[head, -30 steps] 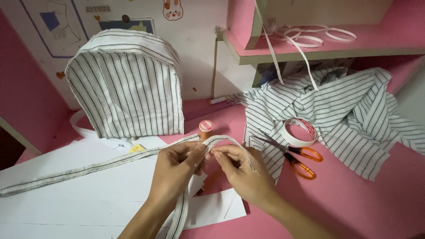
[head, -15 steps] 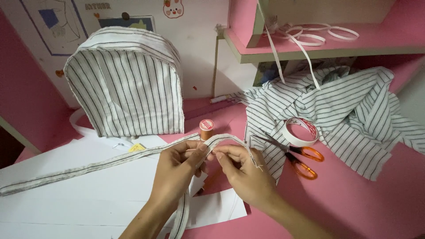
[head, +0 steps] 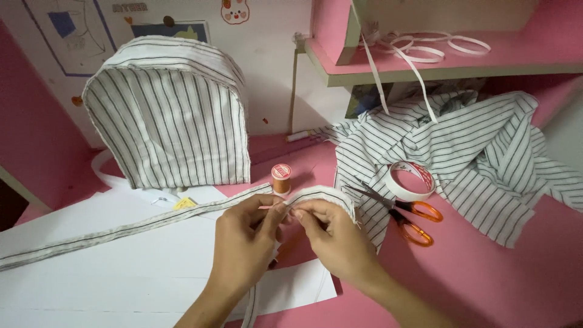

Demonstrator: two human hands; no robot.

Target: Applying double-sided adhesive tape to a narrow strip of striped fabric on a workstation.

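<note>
**Fabric strip pinched over the desk**

Head view: a long striped fabric strip [head: 139,228] is pinched between both hands above the pink desk [head: 486,273]. It is grasped by the left hand [head: 243,243] and the right hand [head: 331,240], fingertips nearly touching; something small and pink is seen between them. The strip trails left across white paper [head: 121,273]. An orange thread spool [head: 280,179], orange-handled scissors [head: 407,218] and a tape roll [head: 411,180] are set just behind.

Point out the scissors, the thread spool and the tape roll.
scissors [head: 414,220]: head view, on the orange handles.
thread spool [head: 280,180]: head view, on its orange side.
tape roll [head: 412,181]: head view, on its white rim.
</note>
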